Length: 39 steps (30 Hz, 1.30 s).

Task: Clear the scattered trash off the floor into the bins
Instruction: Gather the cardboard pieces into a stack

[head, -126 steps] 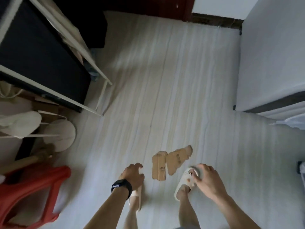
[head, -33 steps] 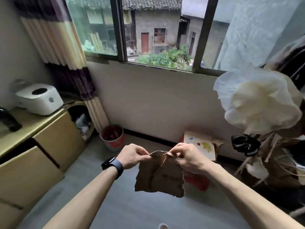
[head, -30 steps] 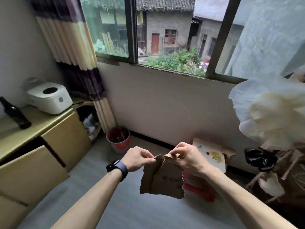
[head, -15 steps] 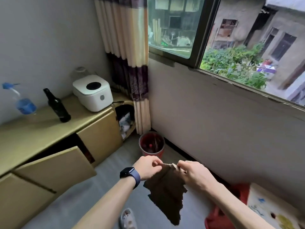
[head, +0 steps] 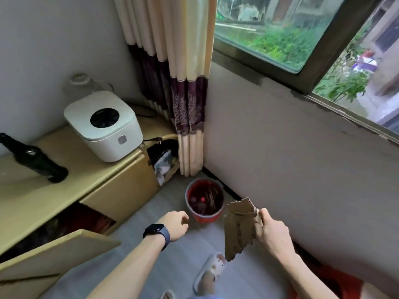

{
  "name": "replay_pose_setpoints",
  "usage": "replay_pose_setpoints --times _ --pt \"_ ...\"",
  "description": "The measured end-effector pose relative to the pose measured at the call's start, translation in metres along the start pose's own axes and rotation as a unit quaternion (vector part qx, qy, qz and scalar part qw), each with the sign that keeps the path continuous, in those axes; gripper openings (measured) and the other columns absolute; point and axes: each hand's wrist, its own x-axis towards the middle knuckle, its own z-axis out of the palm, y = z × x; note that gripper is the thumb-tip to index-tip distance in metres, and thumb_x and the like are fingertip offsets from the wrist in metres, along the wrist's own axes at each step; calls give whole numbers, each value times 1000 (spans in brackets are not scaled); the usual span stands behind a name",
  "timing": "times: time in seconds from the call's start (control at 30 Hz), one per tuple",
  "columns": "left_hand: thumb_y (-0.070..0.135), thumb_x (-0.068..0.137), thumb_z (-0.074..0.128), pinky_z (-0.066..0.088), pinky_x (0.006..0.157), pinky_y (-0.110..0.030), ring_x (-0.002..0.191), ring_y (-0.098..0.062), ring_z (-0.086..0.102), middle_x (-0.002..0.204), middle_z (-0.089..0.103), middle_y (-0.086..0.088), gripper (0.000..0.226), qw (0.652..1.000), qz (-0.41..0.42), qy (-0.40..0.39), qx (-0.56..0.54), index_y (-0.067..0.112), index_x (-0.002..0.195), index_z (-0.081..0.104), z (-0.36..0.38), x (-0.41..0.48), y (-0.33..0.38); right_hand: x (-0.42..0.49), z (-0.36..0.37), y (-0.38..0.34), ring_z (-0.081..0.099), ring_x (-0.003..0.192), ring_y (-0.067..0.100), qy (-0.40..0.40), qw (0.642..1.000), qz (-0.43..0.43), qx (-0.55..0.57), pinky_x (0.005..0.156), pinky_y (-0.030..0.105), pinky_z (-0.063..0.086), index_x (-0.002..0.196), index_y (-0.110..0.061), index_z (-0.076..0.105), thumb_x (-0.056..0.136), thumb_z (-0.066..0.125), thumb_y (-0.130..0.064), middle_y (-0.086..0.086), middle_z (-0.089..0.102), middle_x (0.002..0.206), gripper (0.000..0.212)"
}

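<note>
Gripping torn cardboard [head: 238,231] in my right hand [head: 272,233], I hold it just beside the red bin [head: 205,217] in the corner of the floor [head: 166,205]; my left hand [head: 176,223] is loosely curled, empty. Released here, it could flutter outside the rim.

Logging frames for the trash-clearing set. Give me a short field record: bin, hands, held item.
target: round red plastic bin standing on the grey floor, trash inside
right hand: grips torn brown cardboard by its upper edge
left hand: holds nothing, fingers loosely curled, just left of the bin
held item: cardboard hangs in the air to the right of the bin, not yet in it
</note>
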Motion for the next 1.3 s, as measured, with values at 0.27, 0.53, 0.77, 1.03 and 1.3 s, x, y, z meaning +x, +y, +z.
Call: replay_pose_setpoints --times 0.27,0.53,0.77,1.03,1.3 --pt "34 95 48 44 99 -36 127 -25 47 139 48 -4 43 997 -60 -24 35 30 138 47 14 140 -20 164 54 -3 45 64 40 -29 999 25 10 67 42 51 87 -23 32 97 42 -37 10 54 66 19" --pt "32 95 47 41 104 -39 132 -27 40 143 41 -5 54 987 -133 -88 32 29 147 35 80 272 -74 287 148 9 52 65 40 -64 998 17 -2 63 38 43 102 -18 42 100 38 -34 22 65 79 17" --pt "32 91 52 34 110 -42 138 -30 31 152 28 -10 62 987 -116 -92 60 22 148 30 134 379 -108 363 217 12 60 66 42 -31 999 -5 -19 57 36 41 105 -17 48 98 47 -27 14 59 70 12" --pt "25 87 55 23 116 -49 149 -23 13 164 0 -5 85 989 -93 -96 65 18 156 6 170 438 -127 379 264 8 49 49 32 -44 997 -60 -31 52 31 36 102 -16 46 99 47 -30 8 55 62 14" --pt "32 90 54 13 120 -48 151 -18 -2 163 -13 -5 92 979 -101 -161 80 10 155 -7 171 450 -127 353 289 15 53 45 20 -118 988 -86 -54 49 31 48 97 -21 44 103 37 -39 -3 58 62 20"
